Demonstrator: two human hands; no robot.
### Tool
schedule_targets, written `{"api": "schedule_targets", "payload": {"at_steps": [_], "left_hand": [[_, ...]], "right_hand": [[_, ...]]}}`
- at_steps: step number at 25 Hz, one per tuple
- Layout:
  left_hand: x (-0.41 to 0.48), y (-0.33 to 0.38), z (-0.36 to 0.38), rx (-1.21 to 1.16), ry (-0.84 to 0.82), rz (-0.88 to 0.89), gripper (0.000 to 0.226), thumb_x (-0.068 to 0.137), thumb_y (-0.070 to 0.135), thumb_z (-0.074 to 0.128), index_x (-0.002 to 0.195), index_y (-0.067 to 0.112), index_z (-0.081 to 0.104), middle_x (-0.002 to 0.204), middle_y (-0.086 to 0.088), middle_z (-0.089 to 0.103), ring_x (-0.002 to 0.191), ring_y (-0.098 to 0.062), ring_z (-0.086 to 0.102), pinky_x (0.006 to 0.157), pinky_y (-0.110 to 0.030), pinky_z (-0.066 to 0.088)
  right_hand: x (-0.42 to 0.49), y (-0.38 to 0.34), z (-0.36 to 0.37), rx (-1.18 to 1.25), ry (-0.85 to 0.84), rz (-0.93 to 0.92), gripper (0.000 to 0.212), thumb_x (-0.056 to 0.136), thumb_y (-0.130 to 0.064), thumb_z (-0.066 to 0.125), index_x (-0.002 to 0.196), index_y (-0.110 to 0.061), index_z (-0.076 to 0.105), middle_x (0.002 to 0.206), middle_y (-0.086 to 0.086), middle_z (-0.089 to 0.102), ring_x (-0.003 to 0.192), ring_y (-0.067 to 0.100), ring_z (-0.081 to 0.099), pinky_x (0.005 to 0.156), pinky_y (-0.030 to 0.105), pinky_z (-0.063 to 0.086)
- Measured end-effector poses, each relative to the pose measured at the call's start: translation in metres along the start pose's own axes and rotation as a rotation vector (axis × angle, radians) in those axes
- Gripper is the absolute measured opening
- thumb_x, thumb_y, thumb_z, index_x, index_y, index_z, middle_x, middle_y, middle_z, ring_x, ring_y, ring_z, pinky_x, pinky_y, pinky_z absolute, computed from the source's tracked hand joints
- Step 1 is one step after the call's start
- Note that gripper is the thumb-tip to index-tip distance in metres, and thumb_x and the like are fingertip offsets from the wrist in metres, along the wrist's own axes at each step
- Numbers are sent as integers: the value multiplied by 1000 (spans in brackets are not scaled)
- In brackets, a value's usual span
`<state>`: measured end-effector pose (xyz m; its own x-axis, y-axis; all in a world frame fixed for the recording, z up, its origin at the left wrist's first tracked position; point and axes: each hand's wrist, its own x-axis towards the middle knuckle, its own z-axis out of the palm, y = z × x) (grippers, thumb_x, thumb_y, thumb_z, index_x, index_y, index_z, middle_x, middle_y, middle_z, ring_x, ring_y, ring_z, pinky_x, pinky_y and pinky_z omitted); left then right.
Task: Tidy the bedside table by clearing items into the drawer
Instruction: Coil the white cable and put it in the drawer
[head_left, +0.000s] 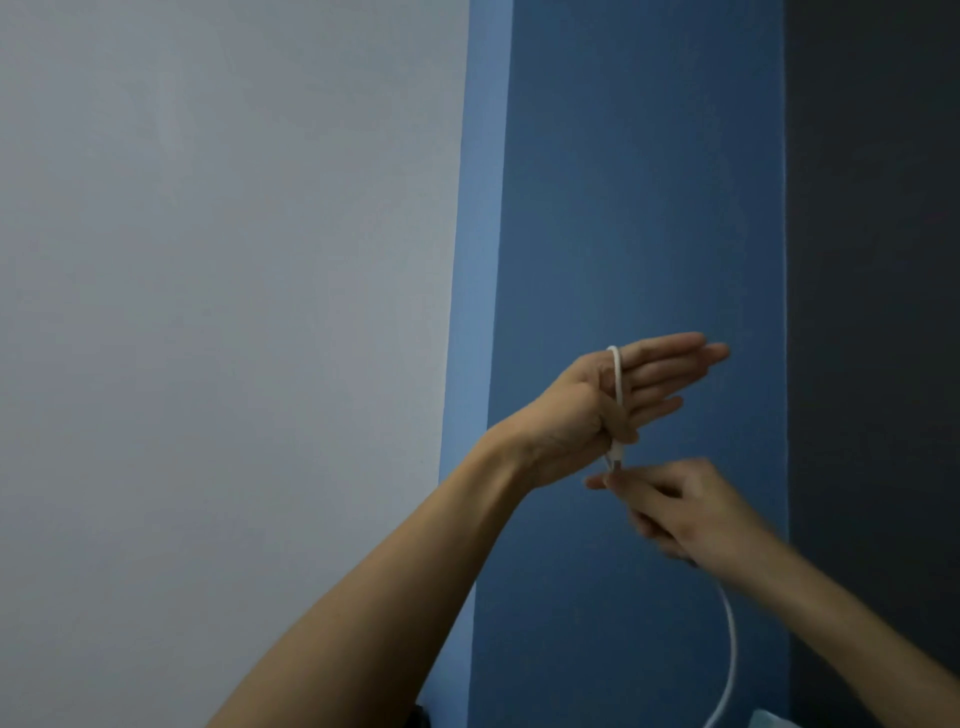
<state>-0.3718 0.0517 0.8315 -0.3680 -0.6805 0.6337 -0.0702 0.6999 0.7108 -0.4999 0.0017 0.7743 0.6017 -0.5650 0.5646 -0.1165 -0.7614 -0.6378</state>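
Observation:
A thin white cable (618, 382) is looped around my left hand (613, 400), which is raised in front of the wall with its fingers straight and held together, the thumb pressing the cable against the palm. Just below it, my right hand (685, 512) pinches the cable's end near the plug, and it looks blurred. The rest of the white cable hangs in a curve below my right wrist, down to the bottom edge of the view. The bedside table and its drawer are out of view.
Behind the hands stands a wall with a pale grey part (223, 312) on the left, a blue stripe (639, 208) in the middle and a dark grey part (872, 260) on the right. A pale object's corner (769, 719) peeks in at the bottom right.

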Motion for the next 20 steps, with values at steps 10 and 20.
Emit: {"api": "schedule_targets", "payload": {"at_steps": [10,20], "left_hand": [[-9,-8,-2,104,-41,-195,72,50,-20,28,115,-4,53,86,-3,75,81,-9,70,75,-17,55],[-15,-14,12,-2,-318,-125,36,82,-19,34,94,7,56,85,-4,72,81,-20,70,87,-34,51]], "right_hand": [[-20,-54,-50,-795,56,-498,38,71,-58,43,70,-31,70,57,-13,66,58,8,57,48,19,37],[-3,-58,-65,-249,328,-455,14,58,-16,83,56,-20,69,58,-2,68,56,12,63,54,20,48]]}}
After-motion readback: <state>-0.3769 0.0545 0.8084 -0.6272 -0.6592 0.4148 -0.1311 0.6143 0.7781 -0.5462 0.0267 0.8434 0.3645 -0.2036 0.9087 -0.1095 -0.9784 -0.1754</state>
